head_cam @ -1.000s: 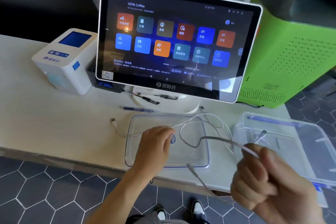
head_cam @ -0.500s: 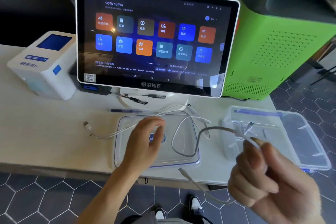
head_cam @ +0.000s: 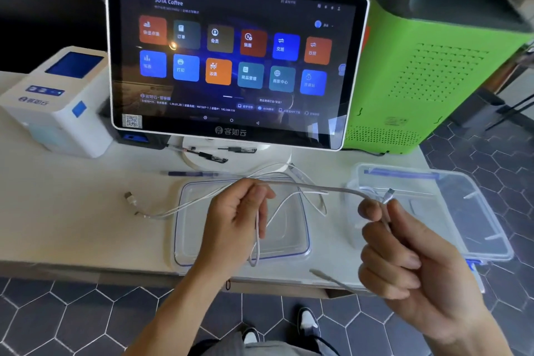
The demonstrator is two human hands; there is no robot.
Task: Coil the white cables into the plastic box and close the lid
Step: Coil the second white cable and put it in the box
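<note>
A white cable (head_cam: 315, 187) stretches in the air between my two hands. My left hand (head_cam: 237, 220) grips it above the clear lid (head_cam: 300, 248), with a loop hanging down from the fingers. My right hand (head_cam: 404, 254) pinches the cable near its plug end, in front of the open clear plastic box (head_cam: 476, 211). Another white cable (head_cam: 161, 212) lies on the table and across the lid, its plug at the left. The box holds a cable piece near its left wall.
A large touchscreen terminal (head_cam: 234, 58) stands behind the lid, a white receipt printer (head_cam: 57, 101) at the left, a green machine (head_cam: 433, 66) at the right. Pens (head_cam: 193, 173) lie by the screen's base. The table's front edge (head_cam: 86, 266) is close to me.
My left hand rose from the lid and took hold of the cable, pulling it up into a span with a hanging loop. My right hand kept its pinch on the plug end.
</note>
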